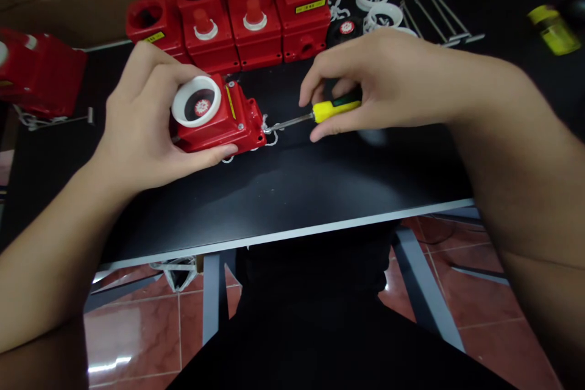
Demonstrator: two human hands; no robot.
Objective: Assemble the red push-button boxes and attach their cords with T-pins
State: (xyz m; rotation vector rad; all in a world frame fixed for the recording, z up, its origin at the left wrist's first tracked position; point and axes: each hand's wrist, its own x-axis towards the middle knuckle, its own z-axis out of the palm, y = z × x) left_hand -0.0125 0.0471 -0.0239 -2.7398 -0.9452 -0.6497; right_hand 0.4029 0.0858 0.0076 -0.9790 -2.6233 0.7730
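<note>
My left hand (141, 122) is closed around a red plastic box (228, 125) with a white ring on its face, tipping it on its side on the black table (292, 189). My right hand (365, 85) pinches a screwdriver (315, 114) with a yellow and black handle. Its metal tip points left and meets the right end of the box, where a small white chain hangs.
Several more red boxes (237, 18) stand in a row at the back, against cardboard. Another red unit (36, 70) lies at the far left. White rings (379, 9), long metal rods (434, 15) and a yellow object (553, 30) lie at the back right.
</note>
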